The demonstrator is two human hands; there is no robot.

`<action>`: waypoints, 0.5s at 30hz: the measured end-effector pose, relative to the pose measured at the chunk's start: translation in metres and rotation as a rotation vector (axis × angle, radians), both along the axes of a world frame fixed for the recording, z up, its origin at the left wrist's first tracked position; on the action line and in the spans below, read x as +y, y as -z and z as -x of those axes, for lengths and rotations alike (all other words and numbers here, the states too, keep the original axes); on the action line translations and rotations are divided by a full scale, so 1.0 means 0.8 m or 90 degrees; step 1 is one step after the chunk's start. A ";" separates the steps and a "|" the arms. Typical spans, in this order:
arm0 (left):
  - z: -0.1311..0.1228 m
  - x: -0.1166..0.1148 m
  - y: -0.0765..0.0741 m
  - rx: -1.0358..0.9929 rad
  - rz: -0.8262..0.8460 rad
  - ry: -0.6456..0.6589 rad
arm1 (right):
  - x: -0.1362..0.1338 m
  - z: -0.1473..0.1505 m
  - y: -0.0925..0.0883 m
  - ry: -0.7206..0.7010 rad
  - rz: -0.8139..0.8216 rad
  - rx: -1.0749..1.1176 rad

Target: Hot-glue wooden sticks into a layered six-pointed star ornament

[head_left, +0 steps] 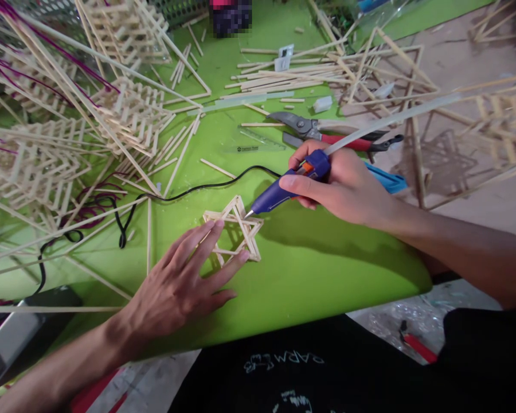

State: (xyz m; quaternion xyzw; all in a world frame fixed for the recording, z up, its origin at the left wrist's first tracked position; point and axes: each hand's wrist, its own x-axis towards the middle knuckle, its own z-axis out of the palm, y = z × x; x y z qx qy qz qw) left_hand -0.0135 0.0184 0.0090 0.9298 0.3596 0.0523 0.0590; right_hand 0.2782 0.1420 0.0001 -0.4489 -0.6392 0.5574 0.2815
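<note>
A small star-shaped frame of thin wooden sticks (236, 226) lies on the green mat (309, 269). My left hand (184, 284) rests on its left side, fingers stretched out flat and pressing it down. My right hand (344, 186) is wrapped round a blue glue gun (284, 186) with an orange trigger. The gun's metal tip touches the frame's upper right corner. A clear glue stick (391, 120) juts from the gun's back, and its black cord (163, 198) trails left across the mat.
Tall lattice structures of sticks (124, 115) crowd the left side, with purple strands among them. A pile of loose sticks (284, 77) and red-handled cutters (327, 135) lie behind the gun. More stick frames (490, 126) stand at the right. A dark device (30, 327) sits at the lower left.
</note>
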 end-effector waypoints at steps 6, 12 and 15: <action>0.000 0.000 -0.001 0.000 0.003 0.000 | -0.005 -0.005 0.000 0.004 -0.108 -0.057; -0.001 0.001 -0.001 -0.002 0.006 -0.002 | -0.008 -0.006 -0.004 0.003 -0.207 -0.097; -0.001 0.001 -0.002 -0.001 0.006 0.000 | -0.009 -0.005 -0.006 0.003 -0.231 -0.107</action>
